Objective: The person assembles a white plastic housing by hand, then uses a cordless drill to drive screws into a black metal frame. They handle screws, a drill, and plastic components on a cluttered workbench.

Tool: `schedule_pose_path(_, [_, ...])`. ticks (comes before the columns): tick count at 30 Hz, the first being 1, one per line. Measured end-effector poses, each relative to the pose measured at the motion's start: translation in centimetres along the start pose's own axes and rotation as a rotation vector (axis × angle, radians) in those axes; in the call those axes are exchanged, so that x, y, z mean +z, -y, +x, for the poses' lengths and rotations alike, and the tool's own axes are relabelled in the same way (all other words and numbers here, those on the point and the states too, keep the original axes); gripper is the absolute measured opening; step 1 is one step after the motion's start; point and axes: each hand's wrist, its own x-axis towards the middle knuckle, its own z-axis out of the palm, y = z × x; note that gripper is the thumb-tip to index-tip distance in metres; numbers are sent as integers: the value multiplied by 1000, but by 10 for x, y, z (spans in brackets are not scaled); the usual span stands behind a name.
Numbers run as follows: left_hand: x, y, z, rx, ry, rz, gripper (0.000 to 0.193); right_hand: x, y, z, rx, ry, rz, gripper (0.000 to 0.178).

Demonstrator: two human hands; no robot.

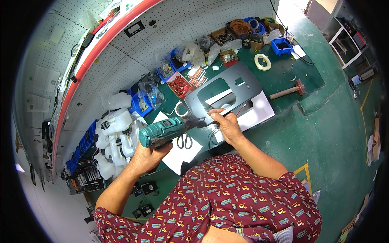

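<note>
My left hand (pixel 146 158) is wrapped round the handle of a teal cordless drill (pixel 165 131). The drill points right, its black chuck and tip close to the near-left corner of a dark grey metal panel (pixel 245 82). This panel has a large rounded cutout and is tilted over the bench. At its near edge, my right hand (pixel 230 128) is closed, pinching the rim just right of the drill tip. Whether a screw sits between tip and panel is too small to tell. Scissors (pixel 184 141) with dark handles lie below the drill.
A hammer (pixel 287 90) and a cream tape roll (pixel 262 62) lie on the green bench at right. Red parts fill a box (pixel 179 85) behind the panel. Blue bins (pixel 281 46) line the pegboard wall. White plastic tanks (pixel 117 121) crowd the left side.
</note>
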Motion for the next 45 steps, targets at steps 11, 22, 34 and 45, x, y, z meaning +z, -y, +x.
schedule_pose_path(11, [-34,-73,62,46,371,718,20,-5,-6,1,7,26,-28,16])
schedule_pose_path(22, [-28,-71,62,51,342,647,26,-5,4,0,-58,21,-11,20])
schedule_pose_path(34, [-41,-61,42,-104,109,215,31,-20,29,-13,40,13,-189,26])
schedule_pose_path(45, [-53,-58,35,-267,48,23,33,57,99,-4,160,57,195,31])
